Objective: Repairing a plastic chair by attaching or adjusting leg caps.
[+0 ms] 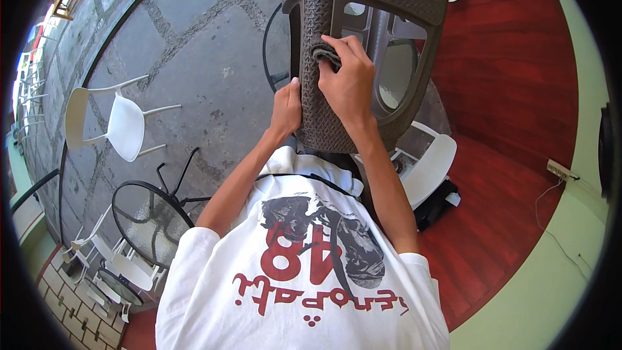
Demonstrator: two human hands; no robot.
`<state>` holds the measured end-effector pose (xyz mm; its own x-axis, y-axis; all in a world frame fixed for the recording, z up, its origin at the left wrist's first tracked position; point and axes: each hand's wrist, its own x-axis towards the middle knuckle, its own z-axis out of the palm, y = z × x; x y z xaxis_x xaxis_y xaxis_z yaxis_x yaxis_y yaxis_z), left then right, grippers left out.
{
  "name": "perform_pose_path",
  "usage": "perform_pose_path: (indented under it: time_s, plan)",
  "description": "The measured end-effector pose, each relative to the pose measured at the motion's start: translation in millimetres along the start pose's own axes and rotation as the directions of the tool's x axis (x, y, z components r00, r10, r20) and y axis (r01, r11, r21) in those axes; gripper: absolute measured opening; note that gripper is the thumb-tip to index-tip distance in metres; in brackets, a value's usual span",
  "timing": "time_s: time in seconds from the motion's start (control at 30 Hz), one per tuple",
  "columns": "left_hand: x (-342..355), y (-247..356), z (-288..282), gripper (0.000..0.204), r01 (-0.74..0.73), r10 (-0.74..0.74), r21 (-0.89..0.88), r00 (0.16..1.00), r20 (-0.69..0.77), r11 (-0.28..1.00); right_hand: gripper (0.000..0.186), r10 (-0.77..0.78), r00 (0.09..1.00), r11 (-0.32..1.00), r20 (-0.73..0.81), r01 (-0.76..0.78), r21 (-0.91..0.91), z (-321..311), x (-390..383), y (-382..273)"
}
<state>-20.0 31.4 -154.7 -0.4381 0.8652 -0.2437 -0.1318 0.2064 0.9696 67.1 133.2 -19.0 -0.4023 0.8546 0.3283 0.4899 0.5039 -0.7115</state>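
Note:
A brown plastic armchair [324,135] with a woven-pattern surface stands tipped up in front of me, reaching past the top edge of the view. My left hand [286,110] is closed on the left edge of its woven panel, thumb pointing up along the side. With bent fingers, my right hand [348,81] pinches a bunched dark grey cloth [324,53] and presses it against the textured panel. The chair's open frame and slots lie to the right of that hand.
To the left, a white chair [126,122] stands on grey stone paving, near a round glass table [144,223]. Another white chair [431,168] is close on my right, beside a red surface [512,78]. More white chairs [133,271] crowd the lower left.

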Motion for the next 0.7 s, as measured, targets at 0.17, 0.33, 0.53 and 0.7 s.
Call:
perform_pose_path:
  time_s: [0.17,0.33,0.53,0.7]
  plan:
    - [6.2,-7.1,-1.1,0.056,0.005,-0.004,0.056,1.000,-0.025,0.998,0.044,-0.048,0.956,0.998,0.291,0.057,-0.024,-23.8,-60.7,-4.0]
    - [6.6,-21.1,0.5,0.058,-0.006,0.006,0.068,1.000,0.006,0.998,0.049,-0.077,0.882,0.990,0.465,0.121,-0.065,-37.8,-126.6,-1.7]
    - [6.1,-19.2,8.6,0.054,-0.046,0.042,-0.046,0.994,-0.097,0.998,0.048,-0.153,0.945,0.976,0.288,0.191,-0.107,-18.9,-69.5,2.2]
    - [6.4,-10.2,5.4,0.054,-0.034,0.037,0.039,0.995,-0.088,0.999,0.046,-0.240,0.961,0.952,0.136,0.261,-0.160,4.2,-1.5,10.6]
